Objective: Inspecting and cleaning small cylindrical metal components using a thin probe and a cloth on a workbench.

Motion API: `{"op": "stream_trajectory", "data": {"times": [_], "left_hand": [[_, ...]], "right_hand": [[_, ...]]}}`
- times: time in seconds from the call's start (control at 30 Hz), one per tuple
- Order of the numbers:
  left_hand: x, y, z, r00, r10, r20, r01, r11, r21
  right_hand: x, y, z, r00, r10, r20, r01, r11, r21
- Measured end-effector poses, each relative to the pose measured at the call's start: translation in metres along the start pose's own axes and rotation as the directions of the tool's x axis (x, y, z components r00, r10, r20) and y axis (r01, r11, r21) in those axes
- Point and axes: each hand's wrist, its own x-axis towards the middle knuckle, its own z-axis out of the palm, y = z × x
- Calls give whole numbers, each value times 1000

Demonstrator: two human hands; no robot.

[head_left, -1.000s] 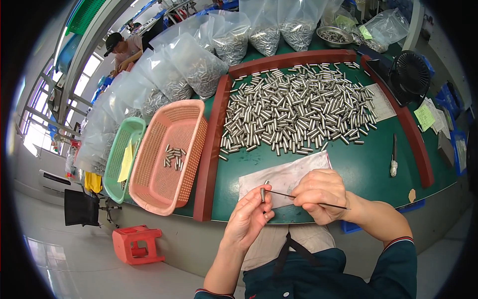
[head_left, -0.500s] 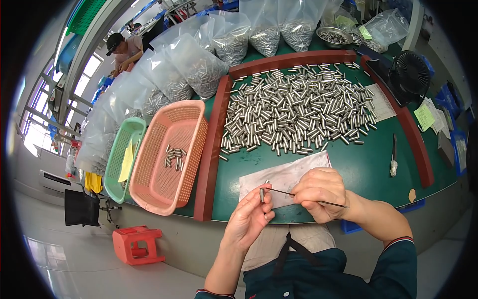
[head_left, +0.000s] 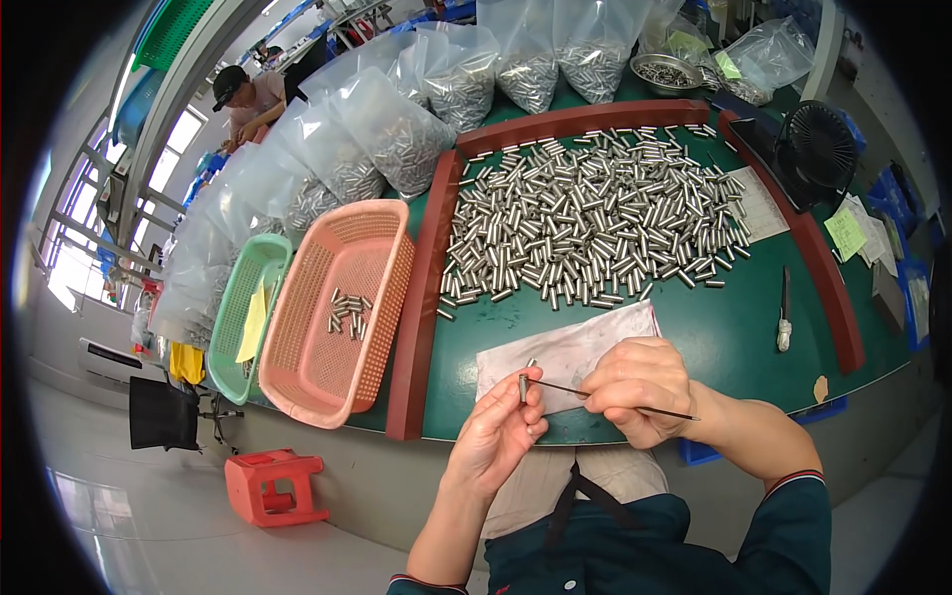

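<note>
Between the thumb and fingertips of my left hand is a small metal cylinder. A second shiny cylinder end shows just above those fingertips. My right hand is closed around a thin dark rod, whose far part sticks out past the wrist. The rod's tip comes close to the fingers of my left hand; whether it touches a cylinder is too small to tell. Both hands are over a whitish cloth at the table's near edge. Beyond it spreads a large pile of metal cylinders.
Dark red bars frame the green table. To the left stand a pink basket holding several cylinders and a green basket. Filled plastic bags line the back. A handled tool and a black fan are at right.
The thin rod has shifted slightly right and its rear end has dipped a little, moving with my right hand. My left hand has barely moved.
</note>
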Motion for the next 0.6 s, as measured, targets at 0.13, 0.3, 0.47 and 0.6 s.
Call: {"op": "stream_trajectory", "data": {"times": [0.13, 0.3, 0.47, 0.6], "left_hand": [[0, 0, 2, 1000, 8, -26, -7, 999, 50], [0, -2, 0, 999, 27, -29, -26, 998, 50], [0, -1, 1, 1000, 22, -10, -21, 999, 28], [-1, -1, 5, 999, 16, -30, -15, 999, 30]], "right_hand": [[1, 0, -1, 1000, 6, 12, -6, 1000, -8], [0, 0, -2, 999, 27, 26, -27, 1000, -13], [0, 0, -1, 999, 36, 26, -35, 999, -18], [0, 1, -2, 999, 38, 25, -37, 999, -37]]}}
